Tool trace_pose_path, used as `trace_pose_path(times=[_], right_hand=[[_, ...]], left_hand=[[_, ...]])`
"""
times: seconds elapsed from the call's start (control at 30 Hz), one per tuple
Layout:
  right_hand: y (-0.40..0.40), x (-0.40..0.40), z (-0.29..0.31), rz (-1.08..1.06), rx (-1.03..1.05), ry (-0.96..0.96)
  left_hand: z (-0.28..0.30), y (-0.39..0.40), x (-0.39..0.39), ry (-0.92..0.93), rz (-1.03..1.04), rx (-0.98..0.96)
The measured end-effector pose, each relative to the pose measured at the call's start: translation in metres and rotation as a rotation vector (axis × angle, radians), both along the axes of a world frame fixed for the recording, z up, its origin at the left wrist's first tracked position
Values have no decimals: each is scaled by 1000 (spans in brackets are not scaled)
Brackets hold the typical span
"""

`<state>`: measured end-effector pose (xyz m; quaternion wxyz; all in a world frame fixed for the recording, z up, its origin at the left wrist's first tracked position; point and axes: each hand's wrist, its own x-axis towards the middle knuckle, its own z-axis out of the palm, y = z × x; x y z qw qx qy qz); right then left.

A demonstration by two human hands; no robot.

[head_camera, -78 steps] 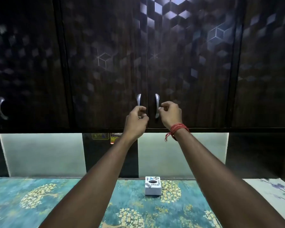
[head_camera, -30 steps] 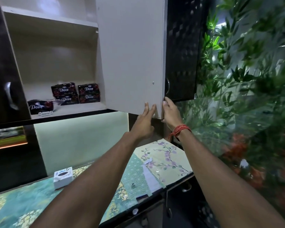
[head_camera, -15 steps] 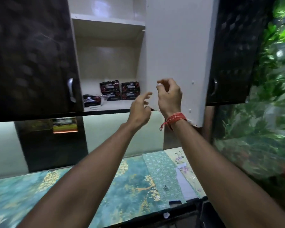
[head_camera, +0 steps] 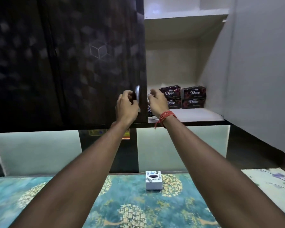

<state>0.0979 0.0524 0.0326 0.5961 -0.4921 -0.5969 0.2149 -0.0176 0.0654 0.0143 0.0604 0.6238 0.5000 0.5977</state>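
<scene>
The dark cube-patterned left cabinet door (head_camera: pixel 95 63) is closed. My left hand (head_camera: pixel 126 106) grips its silver handle (head_camera: pixel 137 92), fingers curled round it. My right hand (head_camera: pixel 156 102), with a red thread on the wrist, hovers just right of that door's edge with curled fingers and holds nothing. The right door (head_camera: pixel 262 71) stands swung open, showing its white inner face. On the white lower shelf (head_camera: pixel 199 115) inside sit stacked dark Dove packets (head_camera: pixel 194 96), partly hidden behind my right hand.
A small white box (head_camera: pixel 153 180) stands on the teal floral counter cover (head_camera: pixel 130 203) below my arms. Pale backsplash panels (head_camera: pixel 179 147) run under the cabinet. A white upper shelf (head_camera: pixel 186 17) sits above the packets. Another dark door (head_camera: pixel 18 63) is further left.
The view has swung back left to face the cabinet. My left hand has moved onto the left door's handle and taken hold. My right hand has left the open right door.
</scene>
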Motion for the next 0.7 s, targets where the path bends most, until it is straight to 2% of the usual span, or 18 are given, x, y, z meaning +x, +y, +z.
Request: trace_pose_path(times=[0.1,0.2,0.33,0.47,0.57,0.63,0.7], right_hand=[[43,1,-5,42,-27,6],[83,12,-16,123,-74,85],[34,3,-5,116,-56,55],[3,4,-9,191,-33,165],[-18,-2,-12,113,46,48],[-32,-11,-6,46,71,88],[-54,-24,1,77,54,168]], left_hand=[[1,13,0,50,-123,-47],[-2,15,9,3,-151,-80],[-3,7,13,-16,-106,-125],[7,-9,18,45,-81,-201],[6,-28,21,-100,-23,-181],[-1,-54,7,-160,-50,-155],[-6,-84,-16,-144,-125,-142]])
